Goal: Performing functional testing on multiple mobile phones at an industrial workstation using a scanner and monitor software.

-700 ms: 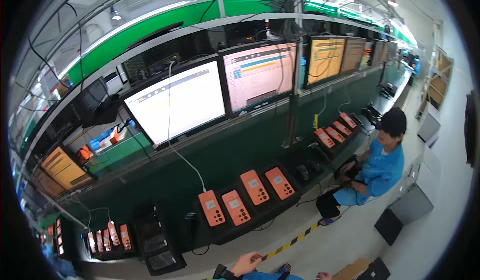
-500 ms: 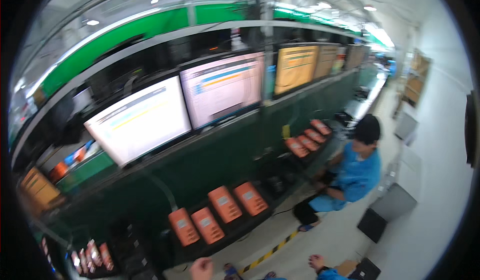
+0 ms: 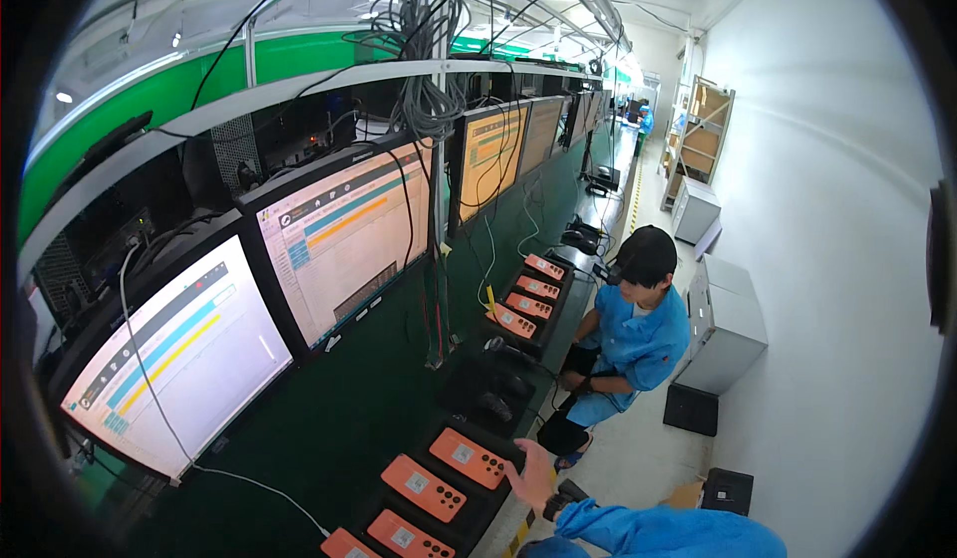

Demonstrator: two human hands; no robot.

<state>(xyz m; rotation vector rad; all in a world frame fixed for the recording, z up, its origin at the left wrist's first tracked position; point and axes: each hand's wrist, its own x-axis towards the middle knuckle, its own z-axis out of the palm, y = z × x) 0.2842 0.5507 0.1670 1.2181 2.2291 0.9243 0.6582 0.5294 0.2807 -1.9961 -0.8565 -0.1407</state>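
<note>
My right hand (image 3: pixel 536 478), in a blue sleeve with a black band at the wrist, reaches over the near bench edge. Its fingers are apart at the right end of an orange smartphone (image 3: pixel 467 457), and whether they touch it I cannot tell. That phone lies back up with a white label and black camera rings. More orange phones lie beside it in a black tray: a second phone (image 3: pixel 424 488), a third phone (image 3: pixel 407 536) and a fourth phone (image 3: pixel 345 546) cut by the lower edge, with a white cable (image 3: pixel 289 499) running to it. My left hand is out of view.
Monitors (image 3: pixel 189 349) line the green bench (image 3: pixel 349 409) under hanging cables (image 3: pixel 429 100). Beyond a black scanner (image 3: pixel 508 351), another tray holds several orange phones (image 3: pixel 528 304). A seated co-worker (image 3: pixel 628 339) in blue sits close on the right, near grey cabinets (image 3: pixel 726 324).
My view has turned right and come nearer the bench. My right hand has moved up to the phone at the tray's far end. My left hand has left the picture.
</note>
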